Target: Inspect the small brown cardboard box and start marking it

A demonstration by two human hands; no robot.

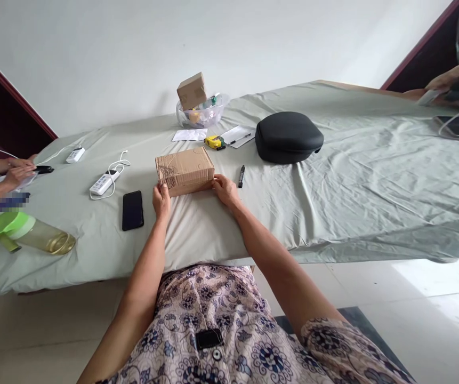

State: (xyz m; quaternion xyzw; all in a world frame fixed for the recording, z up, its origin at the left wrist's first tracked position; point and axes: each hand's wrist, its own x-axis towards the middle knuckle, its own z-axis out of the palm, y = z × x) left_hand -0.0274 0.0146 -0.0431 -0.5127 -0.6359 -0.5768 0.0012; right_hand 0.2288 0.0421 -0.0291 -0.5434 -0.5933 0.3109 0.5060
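Observation:
A brown cardboard box (189,168) with dark scribbled lines on its left part is on the cloth-covered table in front of me. My left hand (161,199) grips its near left corner, thumb against the front face. At the lower right corner, my right hand (224,188) holds the box too, with its fingers curled partly out of sight. Just right of that hand lies a black marker (241,176). Left of the box a black smartphone (133,210) rests flat. Behind it sits a yellow tape measure (215,142).
A clear plastic basket (217,113) at the wall holds small items and another carton (192,90). A black case (288,137) stands right of centre. Leftward are a power strip (104,182) with its cord and a green-lidded bottle (33,233). Other people's hands show at both sides.

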